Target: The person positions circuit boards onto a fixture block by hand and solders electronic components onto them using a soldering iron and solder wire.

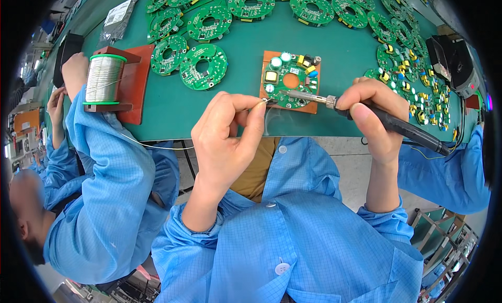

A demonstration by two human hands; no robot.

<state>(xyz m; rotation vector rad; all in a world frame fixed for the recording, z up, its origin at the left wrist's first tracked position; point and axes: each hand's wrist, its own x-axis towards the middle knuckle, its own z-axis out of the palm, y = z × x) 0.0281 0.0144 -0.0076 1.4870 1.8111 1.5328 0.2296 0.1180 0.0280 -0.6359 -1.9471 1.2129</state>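
Left hand [225,127] pinching wire [170,147] (spool [109,56] holds more); right hand [380,96] gripping soldering iron [330,101]; board [306,83] on fixture [269,57].

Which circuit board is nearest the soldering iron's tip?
The circuit board on the orange-brown block; the other boards lie off that block, farther from the soldering iron.

Head cam, L of a side-by-side pair, wide fisheye. Looks steeply down + slightly fwd over wearer's blue smock [324,235], which is v. close & fills btm ctr. L hand [217,133] & R hand [379,96] near, approx. mid-frame; green bench [244,54] beyond, across top. Upright, unmirrored. FOV wide enough to get co-worker's sleeve [112,172] at far L; straight edges curve twd rim, corners black.
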